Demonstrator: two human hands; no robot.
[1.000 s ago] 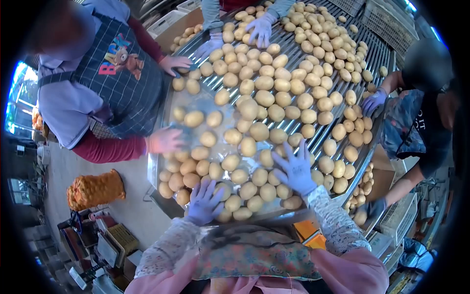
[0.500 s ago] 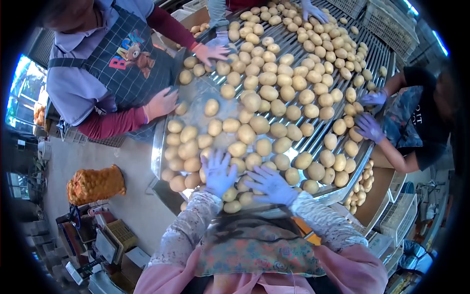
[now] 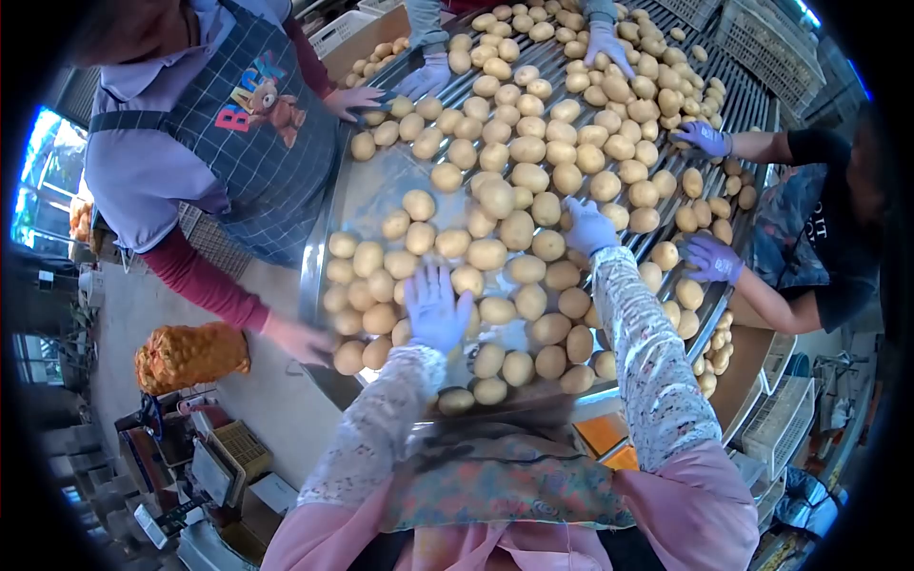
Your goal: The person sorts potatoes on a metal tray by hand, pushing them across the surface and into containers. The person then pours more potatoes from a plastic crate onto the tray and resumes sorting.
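My left hand (image 3: 436, 309), in a pale lavender glove, lies with its fingers stretched out over the near potatoes (image 3: 497, 310) on a metal sorting table. My right hand (image 3: 590, 228), gloved alike, reaches farther in and touches potatoes (image 3: 546, 208) beside its fingers. Its fingers look apart, and I see nothing gripped in it. Loose potatoes lie in front of both hands, some on a smooth metal sheet (image 3: 373, 202) at the left, others on the slatted metal part of the table (image 3: 757, 112).
A co-worker in a checked apron (image 3: 276, 181) stands at the left, another in dark clothes (image 3: 809, 228) at the right. More gloved hands (image 3: 606, 48) work at the far side. A full net sack (image 3: 193, 357) rests on the floor; plastic crates (image 3: 773, 57) stand at the back right.
My right hand has moved forward and right, deeper among the potatoes. My left hand has shifted slightly right and forward. The left co-worker's nearer hand has swung down to the table's edge.
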